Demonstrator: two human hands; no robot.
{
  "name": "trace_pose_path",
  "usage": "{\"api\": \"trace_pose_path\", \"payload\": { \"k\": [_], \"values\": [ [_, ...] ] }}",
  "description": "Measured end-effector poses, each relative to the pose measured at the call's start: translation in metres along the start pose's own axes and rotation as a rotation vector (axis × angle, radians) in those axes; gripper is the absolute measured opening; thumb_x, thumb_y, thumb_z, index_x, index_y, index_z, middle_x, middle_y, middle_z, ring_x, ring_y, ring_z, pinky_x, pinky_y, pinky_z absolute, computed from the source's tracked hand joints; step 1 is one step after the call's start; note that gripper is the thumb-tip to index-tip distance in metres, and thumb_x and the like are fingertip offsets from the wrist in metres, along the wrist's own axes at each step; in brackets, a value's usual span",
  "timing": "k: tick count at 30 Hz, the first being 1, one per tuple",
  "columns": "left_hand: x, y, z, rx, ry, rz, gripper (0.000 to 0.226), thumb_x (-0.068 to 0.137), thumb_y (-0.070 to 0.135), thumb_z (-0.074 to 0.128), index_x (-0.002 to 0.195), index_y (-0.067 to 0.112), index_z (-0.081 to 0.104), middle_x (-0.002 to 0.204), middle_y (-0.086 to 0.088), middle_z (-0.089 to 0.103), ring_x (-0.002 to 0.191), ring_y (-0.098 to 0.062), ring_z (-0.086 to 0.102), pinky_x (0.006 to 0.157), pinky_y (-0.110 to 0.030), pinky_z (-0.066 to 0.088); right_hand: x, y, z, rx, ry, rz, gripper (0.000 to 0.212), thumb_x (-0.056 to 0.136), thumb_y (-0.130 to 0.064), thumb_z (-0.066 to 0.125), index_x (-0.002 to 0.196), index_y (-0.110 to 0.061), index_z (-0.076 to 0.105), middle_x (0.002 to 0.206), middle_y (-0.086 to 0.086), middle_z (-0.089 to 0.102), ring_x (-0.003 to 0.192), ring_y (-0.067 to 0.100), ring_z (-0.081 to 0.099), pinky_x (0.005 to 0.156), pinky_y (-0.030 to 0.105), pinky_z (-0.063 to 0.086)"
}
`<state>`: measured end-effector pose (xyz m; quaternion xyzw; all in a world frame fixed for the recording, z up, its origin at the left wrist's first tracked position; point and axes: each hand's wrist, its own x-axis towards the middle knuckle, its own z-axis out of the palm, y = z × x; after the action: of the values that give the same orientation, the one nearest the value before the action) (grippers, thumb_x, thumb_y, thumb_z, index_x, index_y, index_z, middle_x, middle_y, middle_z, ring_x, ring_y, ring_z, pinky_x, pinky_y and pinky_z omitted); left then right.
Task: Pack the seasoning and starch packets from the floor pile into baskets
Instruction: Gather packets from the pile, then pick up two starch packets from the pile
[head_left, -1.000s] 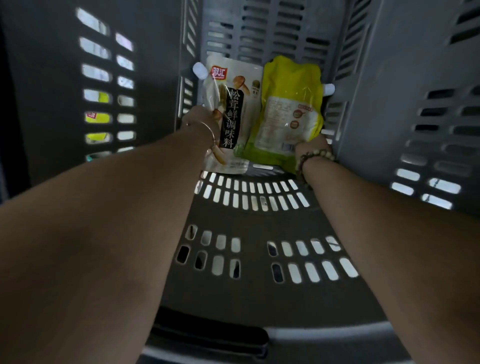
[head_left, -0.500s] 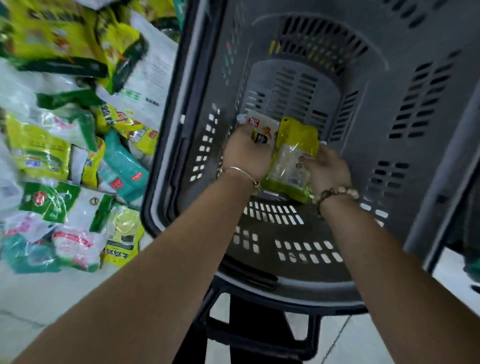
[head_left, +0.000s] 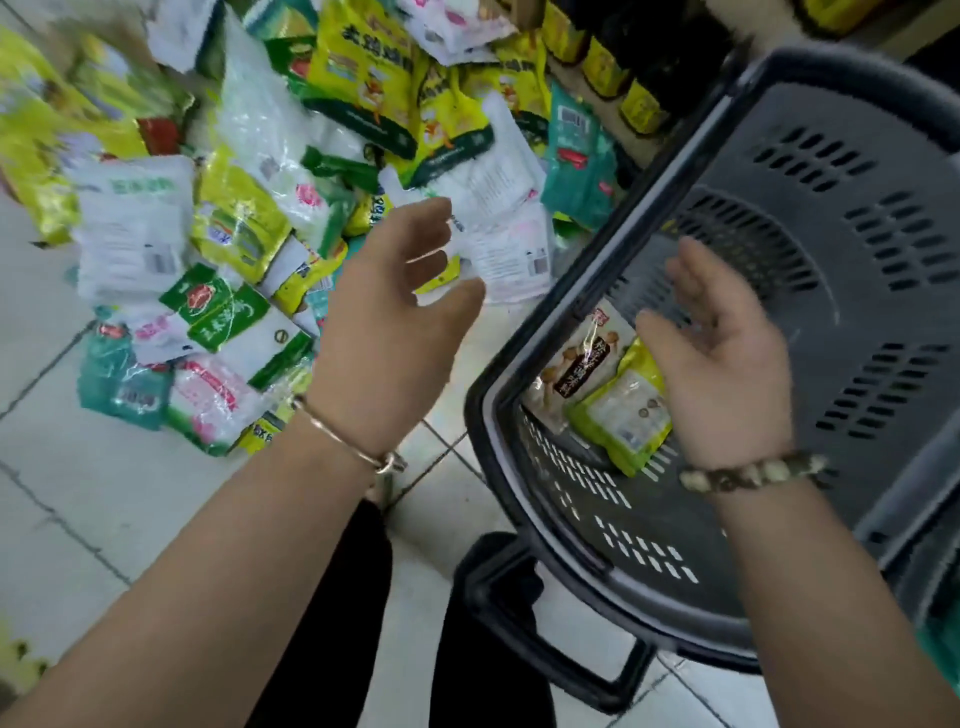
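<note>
- Empty-handed on both sides: the left hand (head_left: 400, 312) has its fingers spread and relaxed at frame centre, and the right hand (head_left: 722, 358) is open, palm inward, at centre right.
- The grey basket (head_left: 857, 312) is tipped with its mouth towards the person, probably for a short reach from the pile.
- Two packets lie inside at lower centre: a mushroom seasoning packet (head_left: 582, 358) touching a yellow-green packet (head_left: 623, 415), both flat against the perforated wall, which leaves room for stacking.
- The floor pile (head_left: 249, 218) fills the upper left, just beside the basket rim, so most of the stock remains unpacked.
- The left hand hangs over the pile and is best placed for the next pick.
</note>
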<state>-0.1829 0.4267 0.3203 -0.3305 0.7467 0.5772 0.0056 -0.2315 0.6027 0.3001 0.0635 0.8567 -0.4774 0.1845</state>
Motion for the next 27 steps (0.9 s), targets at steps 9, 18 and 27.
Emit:
{"api": "trace_pose_path", "payload": {
  "k": [9, 18, 27],
  "values": [
    [0.0, -0.095, -0.137, -0.035, 0.256, -0.184, 0.041, 0.083, -0.004, 0.062, 0.111, 0.024, 0.05, 0.104, 0.013, 0.054, 0.094, -0.002, 0.056, 0.085, -0.011, 0.045, -0.025, -0.059, 0.153, -0.112, -0.306, -0.108, 0.059, 0.076, -0.023, 0.061, 0.133, -0.03, 0.043, 0.118, -0.009, 0.054, 0.11, 0.007, 0.052, 0.098, 0.032, 0.045],
    [-0.016, -0.195, -0.236, -0.042, 0.367, -0.425, 0.044, 0.084, 0.007, 0.064, 0.125, 0.018, 0.053, 0.114, 0.007, 0.054, 0.104, -0.013, 0.055, 0.091, -0.026, 0.045, -0.051, -0.066, 0.28, -0.342, -0.479, -0.129, 0.052, 0.088, -0.008, 0.059, 0.137, -0.02, 0.046, 0.129, -0.002, 0.056, 0.105, 0.003, 0.049, 0.095, 0.026, 0.043],
    [-0.026, -0.295, -0.252, -0.028, 0.315, -0.629, 0.05, 0.083, 0.011, 0.067, 0.13, 0.014, 0.05, 0.129, -0.004, 0.055, 0.114, -0.022, 0.054, 0.093, -0.029, 0.044, -0.046, -0.027, 0.356, -0.601, -0.625, -0.15, 0.048, 0.089, -0.011, 0.059, 0.135, -0.016, 0.047, 0.13, 0.003, 0.056, 0.117, 0.017, 0.054, 0.098, 0.026, 0.041]
  ]
}}
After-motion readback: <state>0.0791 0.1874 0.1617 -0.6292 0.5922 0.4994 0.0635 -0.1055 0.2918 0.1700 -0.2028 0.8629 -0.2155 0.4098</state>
